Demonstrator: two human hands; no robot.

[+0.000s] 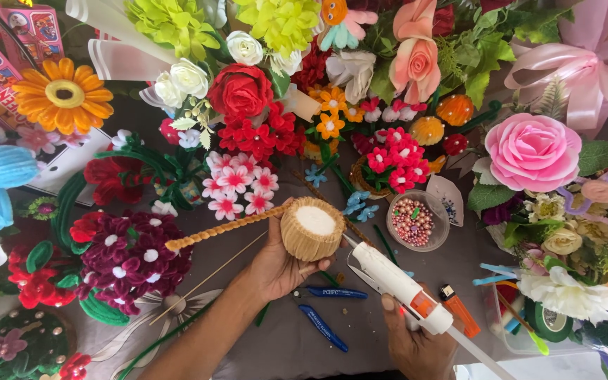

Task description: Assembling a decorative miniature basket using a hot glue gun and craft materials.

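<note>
A dark grey table [297, 345] fills the view, ringed on every side by handmade flowers. At its middle sits the landmark: a small round tan cup [312, 229] wrapped in twisted cord, with a white filling on top. The left hand [279, 264] is clamped around that cup from below and the left, thumb on its near wall. A tan twisted stem [226, 226] runs out from the cup's left side, and a thin wooden skewer [209, 278] lies below that stem.

Just right of the cup, the right hand [409, 338] grips one white glue gun [399, 285] with an orange trigger, nozzle pointed at the cup's right wall and close to touching it. The two hands are apart, each closed on its own thing.

Below the cup lie two blue pens [328, 309], side by side. Right of the cup stands one clear bowl [416, 222] of pink beads, and lower right one orange lighter [460, 309]. Above the cup is one red rose [239, 91]; far right, one large pink rose [533, 151]; far upper left, one orange daisy-like flower [63, 95]. Left of the cup, five pink blossoms [237, 186] cluster together.
</note>
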